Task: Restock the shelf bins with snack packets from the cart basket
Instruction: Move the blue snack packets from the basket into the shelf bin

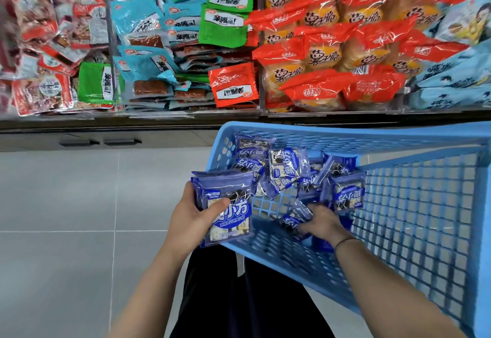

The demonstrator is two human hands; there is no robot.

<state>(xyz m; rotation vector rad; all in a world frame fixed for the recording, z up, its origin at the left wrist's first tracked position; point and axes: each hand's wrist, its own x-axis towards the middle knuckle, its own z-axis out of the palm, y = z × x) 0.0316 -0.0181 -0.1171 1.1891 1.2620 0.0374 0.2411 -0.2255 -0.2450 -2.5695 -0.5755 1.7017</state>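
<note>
My left hand (192, 220) grips a stack of blue-purple snack packets (228, 210) at the near left rim of the light blue cart basket (414, 204), thumb across the front packet. My right hand (322, 224) reaches down inside the basket and its fingers close on a small blue packet (295, 218) lying on the basket floor. Several more of the same blue packets (287, 167) lie piled at the far side of the basket. Above stand the shelf bins (186, 114), packed with snacks.
The bins hold red-white packets at the left, blue and green packets (225, 18) in the middle, orange-red cracker bags (332, 53) to the right, and pale blue bags (457, 77) at the far right. Grey tiled floor (66, 218) lies to the left of the basket.
</note>
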